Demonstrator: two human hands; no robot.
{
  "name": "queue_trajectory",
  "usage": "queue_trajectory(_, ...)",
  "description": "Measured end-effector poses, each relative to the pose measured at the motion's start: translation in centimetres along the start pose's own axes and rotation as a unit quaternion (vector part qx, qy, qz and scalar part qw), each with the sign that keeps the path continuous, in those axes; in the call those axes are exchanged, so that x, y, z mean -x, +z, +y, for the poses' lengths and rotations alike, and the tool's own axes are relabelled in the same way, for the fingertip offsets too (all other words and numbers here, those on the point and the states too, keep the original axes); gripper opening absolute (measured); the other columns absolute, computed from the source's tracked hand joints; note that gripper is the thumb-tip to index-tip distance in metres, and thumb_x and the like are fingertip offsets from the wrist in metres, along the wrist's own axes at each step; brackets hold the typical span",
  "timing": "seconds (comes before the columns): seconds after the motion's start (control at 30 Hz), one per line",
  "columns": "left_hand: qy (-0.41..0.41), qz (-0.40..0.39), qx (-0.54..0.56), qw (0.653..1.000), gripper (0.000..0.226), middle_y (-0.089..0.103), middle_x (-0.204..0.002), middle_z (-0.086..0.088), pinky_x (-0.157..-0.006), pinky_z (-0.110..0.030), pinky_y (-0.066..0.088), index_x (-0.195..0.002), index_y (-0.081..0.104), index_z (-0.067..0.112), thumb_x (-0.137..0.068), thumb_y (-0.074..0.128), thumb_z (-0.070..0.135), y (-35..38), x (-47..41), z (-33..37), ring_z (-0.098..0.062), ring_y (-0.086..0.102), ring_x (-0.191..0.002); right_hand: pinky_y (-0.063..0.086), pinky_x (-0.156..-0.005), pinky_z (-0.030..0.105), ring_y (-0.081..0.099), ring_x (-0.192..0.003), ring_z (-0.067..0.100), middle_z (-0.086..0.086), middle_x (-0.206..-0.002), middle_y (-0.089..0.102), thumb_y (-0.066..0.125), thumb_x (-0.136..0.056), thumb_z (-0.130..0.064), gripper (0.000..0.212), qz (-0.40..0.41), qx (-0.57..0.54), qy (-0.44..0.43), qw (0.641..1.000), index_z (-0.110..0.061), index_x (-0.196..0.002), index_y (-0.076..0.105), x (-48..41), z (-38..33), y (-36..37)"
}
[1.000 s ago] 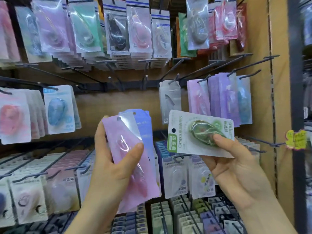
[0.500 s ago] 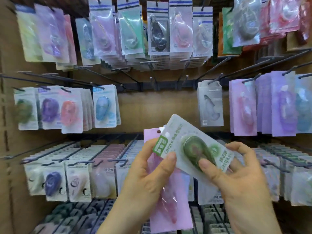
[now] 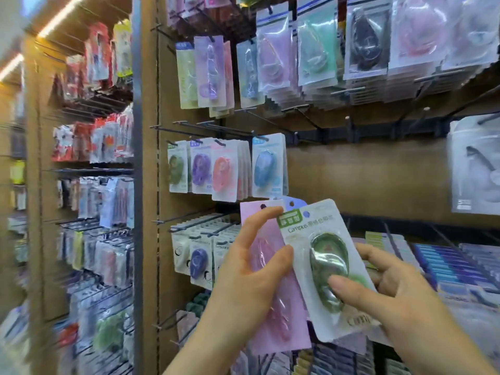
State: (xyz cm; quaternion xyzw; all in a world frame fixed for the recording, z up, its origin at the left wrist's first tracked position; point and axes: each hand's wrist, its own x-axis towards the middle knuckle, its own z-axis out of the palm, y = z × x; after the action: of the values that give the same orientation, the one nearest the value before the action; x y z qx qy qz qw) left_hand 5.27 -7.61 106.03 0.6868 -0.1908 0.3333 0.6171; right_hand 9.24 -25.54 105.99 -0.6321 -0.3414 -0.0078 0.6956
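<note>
My left hand [image 3: 243, 277] holds a pink packet [image 3: 281, 320] upright, thumb across its front, with a blue packet [image 3: 295, 203] peeking out behind it. A white card with a green correction tape [image 3: 324, 269] under a clear blister lies over the pink packet. My right hand [image 3: 384, 290] pinches that card, thumb on the blister and fingers behind. My left thumb and forefinger also touch the card's left edge and top corner.
A wooden display wall carries black pegs [image 3: 205, 128] hung with many packets of correction tape. A row of green, purple, orange and blue packets [image 3: 224, 169] hangs just left of my hands. A grey upright post [image 3: 137, 185] divides this bay from another rack further left.
The view has swung left, so the shelves appear shifted right. The green card has turned more upright and now lies against the pink packet, with both hands closer together.
</note>
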Motion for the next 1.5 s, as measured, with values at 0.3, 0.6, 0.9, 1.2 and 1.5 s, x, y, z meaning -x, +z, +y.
queue_trajectory(0.3,0.004,0.026,-0.058,0.998,0.024,0.072,-0.096,0.010,-0.086,-0.030,0.052,-0.094,0.066,0.030,-0.071,0.069,0.026,-9.4,-1.6,-2.1,-0.016,0.067,-0.091,0.059,-0.071,0.034,0.074,-0.087,0.015,-0.007,-0.097,0.077,0.076,-0.055,-0.021,0.069,0.074,0.051,-0.131,0.987,-0.036,-0.119,0.057,-6.2,0.6,9.3)
queue_trajectory(0.6,0.032,0.005,-0.074,0.997,0.018,0.067,-0.083,0.013,-0.067,-0.012,0.044,-0.083,0.063,0.031,-0.066,0.069,0.027,-23.9,-7.7,-6.3,-0.002,0.060,-0.074,0.058,-0.067,0.033,0.075,-0.079,0.017,-0.001,-0.089,0.077,0.076,-0.072,-0.014,0.033,0.140,0.031,-0.118,0.983,-0.018,-0.100,0.060,-15.4,5.1,23.2)
queue_trajectory(0.9,-0.036,-0.110,-0.023,0.993,0.024,0.064,-0.068,0.011,-0.052,-0.009,0.038,-0.070,0.062,0.024,-0.088,0.064,0.009,-28.9,-11.8,-8.3,-0.001,0.054,-0.054,0.055,-0.064,0.020,0.073,-0.084,0.015,0.001,-0.092,0.076,0.059,-0.091,-0.025,0.013,0.183,0.032,-0.089,0.978,-0.023,-0.103,0.061,-19.2,6.3,27.9)
queue_trajectory(1.2,-0.052,-0.092,-0.022,0.994,0.015,0.061,-0.063,0.001,-0.052,-0.014,0.037,-0.074,0.059,0.021,-0.082,0.066,0.011,-31.7,-14.2,-9.7,-0.009,0.050,-0.054,0.046,-0.049,0.015,0.064,-0.055,0.008,0.008,-0.069,0.074,0.067,-0.087,-0.004,0.016,0.206,0.156,-0.110,0.960,-0.012,-0.077,0.076,-22.3,5.0,26.8)
queue_trajectory(1.5,0.094,0.045,-0.194,0.976,0.055,0.062,-0.094,0.003,-0.060,-0.011,0.040,-0.103,0.056,0.055,-0.048,0.048,0.052,-36.8,-14.6,-10.5,-0.019,0.056,-0.083,0.055,-0.053,0.021,0.072,-0.068,0.011,0.001,-0.077,0.073,0.070,-0.089,-0.014,0.004,0.298,0.204,-0.145,0.921,-0.018,-0.089,0.071,-29.6,3.7,27.7)
